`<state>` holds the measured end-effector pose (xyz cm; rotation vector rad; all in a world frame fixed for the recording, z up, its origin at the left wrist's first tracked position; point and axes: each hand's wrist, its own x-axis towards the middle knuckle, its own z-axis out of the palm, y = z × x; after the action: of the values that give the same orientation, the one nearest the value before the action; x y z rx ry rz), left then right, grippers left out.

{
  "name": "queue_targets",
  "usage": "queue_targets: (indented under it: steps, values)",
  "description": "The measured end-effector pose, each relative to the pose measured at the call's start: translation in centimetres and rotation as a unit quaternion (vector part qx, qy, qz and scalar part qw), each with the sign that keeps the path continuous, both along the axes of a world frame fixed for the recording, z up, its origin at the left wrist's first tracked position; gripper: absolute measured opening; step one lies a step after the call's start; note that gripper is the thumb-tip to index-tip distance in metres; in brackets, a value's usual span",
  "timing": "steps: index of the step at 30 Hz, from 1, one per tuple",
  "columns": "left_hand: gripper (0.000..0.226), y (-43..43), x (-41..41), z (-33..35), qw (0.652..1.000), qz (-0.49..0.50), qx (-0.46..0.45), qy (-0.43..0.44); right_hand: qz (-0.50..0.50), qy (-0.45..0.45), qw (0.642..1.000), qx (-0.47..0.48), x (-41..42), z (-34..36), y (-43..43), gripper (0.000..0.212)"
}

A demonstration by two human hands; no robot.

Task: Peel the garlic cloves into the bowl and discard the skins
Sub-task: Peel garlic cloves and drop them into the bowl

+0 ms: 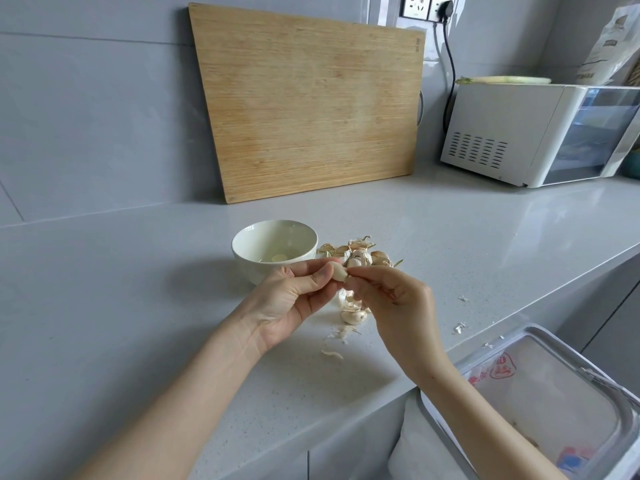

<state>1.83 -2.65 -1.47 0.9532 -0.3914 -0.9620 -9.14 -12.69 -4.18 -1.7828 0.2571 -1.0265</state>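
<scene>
Your forearms reach in from the bench's (138, 306) front edge. Beside the right one, a white-rimmed bin (554, 393) with a clear liner stands below that edge.

Your left hand (287, 306) grips the garlic clove (338, 271) between thumb and curled fingers. It is held in the air above the middle of the bench, just in front of the bowl (249, 268). Your right hand (398, 299) is closed too, its thumb and forefinger pinching at the clove's free end. Whether they have skin or flesh there, I cannot tell.

The clove is pale cream and smooth where it shows, with its fat end buried in your left fingers. Its long axis lies roughly level, running from your left hand to your right, and the tapered tip points at your right fingertips.

The bowl is white, and something small and yellowish (278, 258) lies at its bottom, possibly a peeled clove. Just to its right is a heap of unpeeled cloves (360, 254) with papery tan skins, partly hidden by your hands. Under your hands lies more garlic and loose skin (351, 315). Stray flakes (332, 354) lie between your forearms, and others (460, 328) lie close to the front edge, above the bin.

Along the back edge a wooden cutting board (311, 105) leans on the wall. A white countertop oven (502, 133) sits toward the right back corner, and its black cord runs up to a plug (446, 8).
</scene>
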Motion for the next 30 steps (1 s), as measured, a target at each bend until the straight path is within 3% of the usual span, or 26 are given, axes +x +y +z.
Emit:
queue_targets:
  steps: [2, 5, 10, 16, 21, 26, 30]
  values:
    - [0.019, 0.0, 0.0, 0.0, 1.0, -0.007, 0.002, -0.001, -0.009, -0.003, 1.0, -0.029, -0.1, -0.1, -0.2, 0.027]
    - [0.018, 0.0, -0.1, 0.1, 1.0, -0.011, -0.001, 0.005, -0.054, -0.024, 0.988, -0.142, 0.0, -0.4, -0.4, 0.01]
    - [0.018, 0.0, -0.1, 0.0, 1.0, -0.009, 0.004, 0.013, -0.115, -0.065, 0.927, -0.352, 0.4, -0.5, -1.0, 0.022]
    - [0.02, -0.1, 0.1, -0.5, 1.0, -0.006, 0.022, -0.008, -0.133, -0.031, 0.873, -0.469, 0.3, -0.7, -1.5, 0.017]
    - [0.019, -0.1, 0.0, -0.5, 0.999, -0.032, 0.022, -0.002, -0.12, -0.03, 0.878, -0.462, 0.1, -0.5, -1.5, 0.015]
    - [0.019, 0.3, 0.0, -0.2, 0.998, -0.064, 0.016, -0.003, -0.134, -0.044, 0.92, -0.365, 0.0, -0.3, -1.4, 0.018]
    - [0.027, 0.5, 0.0, -0.2, 0.995, -0.093, 0.025, -0.007, -0.149, -0.034, 0.95, -0.272, -0.1, 0.1, -1.9, 0.008]
